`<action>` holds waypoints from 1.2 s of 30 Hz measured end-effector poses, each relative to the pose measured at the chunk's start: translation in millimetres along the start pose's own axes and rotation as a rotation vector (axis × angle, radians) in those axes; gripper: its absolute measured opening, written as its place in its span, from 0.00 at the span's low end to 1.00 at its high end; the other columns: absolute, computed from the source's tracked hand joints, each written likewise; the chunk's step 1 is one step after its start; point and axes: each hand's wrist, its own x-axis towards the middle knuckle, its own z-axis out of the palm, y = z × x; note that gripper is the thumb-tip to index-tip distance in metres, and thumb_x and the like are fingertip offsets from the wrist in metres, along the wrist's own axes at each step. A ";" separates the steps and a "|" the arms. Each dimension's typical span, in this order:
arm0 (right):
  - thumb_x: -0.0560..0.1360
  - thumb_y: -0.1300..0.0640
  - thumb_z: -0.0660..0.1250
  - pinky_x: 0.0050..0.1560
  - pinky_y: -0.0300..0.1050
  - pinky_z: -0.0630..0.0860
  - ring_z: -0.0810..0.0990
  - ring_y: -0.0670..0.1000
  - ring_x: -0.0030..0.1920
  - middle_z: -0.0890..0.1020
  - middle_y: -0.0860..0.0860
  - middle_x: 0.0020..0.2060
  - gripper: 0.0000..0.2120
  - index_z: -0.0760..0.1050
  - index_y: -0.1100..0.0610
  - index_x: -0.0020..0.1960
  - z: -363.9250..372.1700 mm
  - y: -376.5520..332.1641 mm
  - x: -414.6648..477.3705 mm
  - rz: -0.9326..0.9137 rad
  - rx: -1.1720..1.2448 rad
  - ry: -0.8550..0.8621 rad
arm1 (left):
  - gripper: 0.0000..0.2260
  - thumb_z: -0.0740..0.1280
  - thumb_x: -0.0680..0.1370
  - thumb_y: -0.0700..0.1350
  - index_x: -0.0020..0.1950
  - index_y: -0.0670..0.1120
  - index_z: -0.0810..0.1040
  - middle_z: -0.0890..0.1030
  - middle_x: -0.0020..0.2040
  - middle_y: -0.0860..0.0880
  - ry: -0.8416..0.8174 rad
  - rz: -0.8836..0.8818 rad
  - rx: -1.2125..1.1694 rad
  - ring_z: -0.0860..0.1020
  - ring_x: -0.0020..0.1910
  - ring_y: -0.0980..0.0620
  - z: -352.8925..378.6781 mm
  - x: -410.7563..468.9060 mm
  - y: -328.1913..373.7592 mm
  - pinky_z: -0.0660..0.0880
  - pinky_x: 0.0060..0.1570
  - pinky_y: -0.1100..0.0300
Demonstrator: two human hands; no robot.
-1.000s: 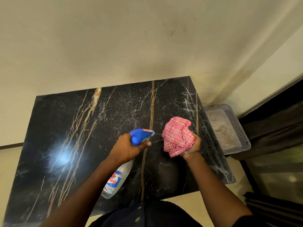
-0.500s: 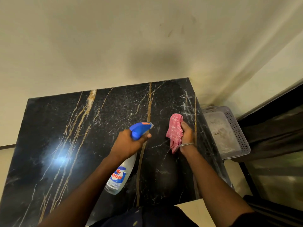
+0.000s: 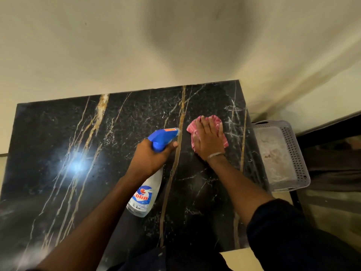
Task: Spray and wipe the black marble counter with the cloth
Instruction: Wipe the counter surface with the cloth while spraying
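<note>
This looks like a room in a home. A shiny black stone desk point(image 3: 48, 143) with gold lines stands against a plain cream wall point(image 3: 97, 45). A grey plastic basket point(image 3: 295, 149) with little holes sits just beside it.

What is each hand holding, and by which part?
The left hand grips the spray bottle at its neck, below the trigger head. The right hand holds nothing; it presses flat on the cloth.

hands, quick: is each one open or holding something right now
Left hand: fingers curled round the spray bottle.
Right hand: open, fingers flat, pressing the cloth on the counter.
</note>
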 end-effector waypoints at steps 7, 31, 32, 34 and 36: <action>0.80 0.48 0.52 0.76 0.66 0.47 0.51 0.58 0.79 0.57 0.52 0.79 0.29 0.54 0.51 0.79 -23.3 34.9 103.8 0.143 -0.016 0.043 | 0.12 0.71 0.75 0.50 0.56 0.50 0.75 0.78 0.37 0.55 0.028 0.002 -0.017 0.77 0.34 0.66 -0.4 35.1 -0.5 0.72 0.36 0.74; 0.80 0.47 0.53 0.76 0.61 0.49 0.55 0.59 0.78 0.61 0.55 0.78 0.29 0.57 0.53 0.79 -18.4 93.8 65.6 0.273 -0.021 0.144 | 0.15 0.69 0.75 0.54 0.58 0.50 0.75 0.79 0.40 0.54 -0.087 0.061 0.048 0.79 0.40 0.58 41.2 86.0 15.1 0.74 0.42 0.64; 0.80 0.47 0.53 0.76 0.61 0.49 0.55 0.59 0.78 0.61 0.55 0.78 0.29 0.57 0.53 0.79 -18.7 94.0 66.8 0.279 -0.031 0.145 | 0.15 0.69 0.75 0.54 0.59 0.50 0.75 0.80 0.41 0.54 -0.083 0.055 0.044 0.79 0.41 0.57 43.7 86.6 16.2 0.74 0.43 0.64; 0.79 0.48 0.53 0.76 0.61 0.50 0.55 0.59 0.78 0.61 0.54 0.78 0.29 0.57 0.53 0.79 -18.9 94.5 74.8 0.290 -0.045 0.148 | 0.16 0.69 0.75 0.55 0.59 0.50 0.75 0.80 0.42 0.53 -0.070 0.035 0.032 0.79 0.41 0.57 46.9 88.2 18.3 0.74 0.42 0.64; 0.79 0.48 0.53 0.77 0.61 0.51 0.55 0.58 0.78 0.61 0.54 0.78 0.28 0.57 0.52 0.79 -25.1 98.6 92.7 0.297 -0.040 0.137 | 0.15 0.70 0.74 0.55 0.57 0.51 0.75 0.79 0.41 0.55 -0.055 0.023 0.033 0.79 0.40 0.58 48.0 89.4 18.7 0.73 0.41 0.65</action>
